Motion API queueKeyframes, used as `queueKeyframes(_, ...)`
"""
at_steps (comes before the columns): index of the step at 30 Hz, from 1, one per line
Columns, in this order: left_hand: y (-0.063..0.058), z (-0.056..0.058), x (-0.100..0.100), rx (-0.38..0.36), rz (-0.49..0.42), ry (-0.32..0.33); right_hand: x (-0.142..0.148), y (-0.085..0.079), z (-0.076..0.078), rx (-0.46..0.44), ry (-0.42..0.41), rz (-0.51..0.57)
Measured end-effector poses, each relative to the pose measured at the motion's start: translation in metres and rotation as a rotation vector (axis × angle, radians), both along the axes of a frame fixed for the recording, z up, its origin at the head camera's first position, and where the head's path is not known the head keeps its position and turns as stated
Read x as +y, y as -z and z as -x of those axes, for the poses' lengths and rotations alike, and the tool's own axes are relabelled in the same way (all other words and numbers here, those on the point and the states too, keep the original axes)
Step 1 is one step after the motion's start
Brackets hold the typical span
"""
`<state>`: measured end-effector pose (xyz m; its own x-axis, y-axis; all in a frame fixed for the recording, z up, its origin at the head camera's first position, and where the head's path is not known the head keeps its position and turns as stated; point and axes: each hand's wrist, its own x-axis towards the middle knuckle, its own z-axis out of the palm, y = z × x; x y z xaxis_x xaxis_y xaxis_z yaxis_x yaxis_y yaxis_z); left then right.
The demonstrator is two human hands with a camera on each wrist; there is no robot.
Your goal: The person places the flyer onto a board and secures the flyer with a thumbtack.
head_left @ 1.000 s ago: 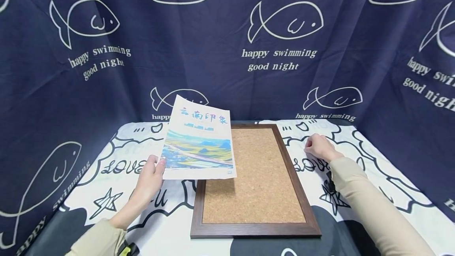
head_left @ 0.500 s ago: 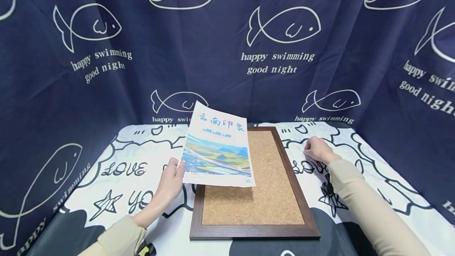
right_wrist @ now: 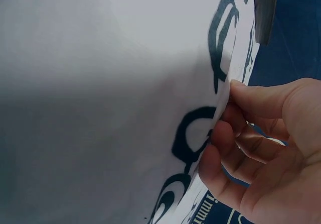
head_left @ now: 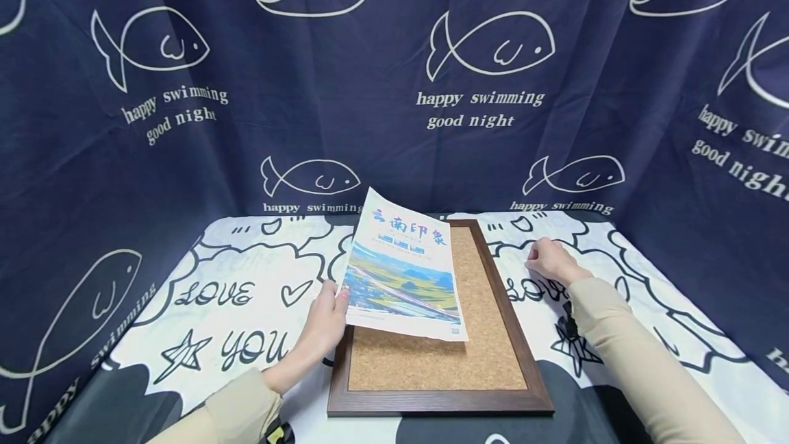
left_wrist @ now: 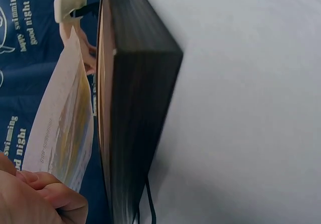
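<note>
A printed poster (head_left: 407, 269), with a landscape picture and Chinese lettering, hangs tilted over the left part of a corkboard (head_left: 444, 372) in a brown wooden frame. My left hand (head_left: 327, 317) pinches it at the lower left edge, thumb on top. In the left wrist view the fingers (left_wrist: 47, 189) show at the poster's edge, beside the dark side of the frame (left_wrist: 140, 88). My right hand (head_left: 550, 260) rests on the cloth to the right of the board. Its fingers (right_wrist: 220, 169) are loosely curled, fingertips at the cloth, with nothing seen in them.
A white tablecloth (head_left: 216, 321) with black doodles and lettering lies under the board. Behind and at both sides hangs a dark blue curtain (head_left: 382, 88) with fish drawings. A black strap with a yellow patch (head_left: 275, 434) shows at the left cuff.
My left hand has carried the poster to the right and slightly down, from beyond the board's left side to over the corkboard. The right hand has stayed in place.
</note>
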<state>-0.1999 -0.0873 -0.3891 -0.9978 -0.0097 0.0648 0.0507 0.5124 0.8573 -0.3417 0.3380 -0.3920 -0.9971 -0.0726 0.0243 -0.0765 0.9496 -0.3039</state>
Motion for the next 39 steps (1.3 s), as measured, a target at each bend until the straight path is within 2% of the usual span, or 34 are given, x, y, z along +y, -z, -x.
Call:
queueKeyframes(7, 0.003, 0.000, 0.011, -0.018, -0.011, 0.046, 0.001, -0.001, 0.000, -0.010, 0.003, -0.008)
queueKeyframes(16, 0.001, -0.009, 0.023, -0.190, -0.188, 0.148, 0.002, 0.000, 0.000, -0.017, -0.001, -0.005)
queueKeyframes(23, 0.001, -0.013, 0.029, -0.277, -0.260, 0.193, 0.007, 0.002, -0.001, 0.059, -0.050, 0.027)
queueKeyframes(34, 0.004, -0.009, 0.027, -0.287, -0.230, 0.234, 0.009, 0.004, -0.001, 0.056, -0.038, 0.072)
queueKeyframes(36, 0.004, -0.008, 0.025, -0.269, -0.185, 0.256, 0.008, 0.005, -0.001, 0.053, -0.036, 0.082)
queueKeyframes(39, 0.001, -0.007, 0.017, -0.198, -0.057, 0.293, 0.007, 0.006, -0.001, 0.064, -0.035, 0.084)
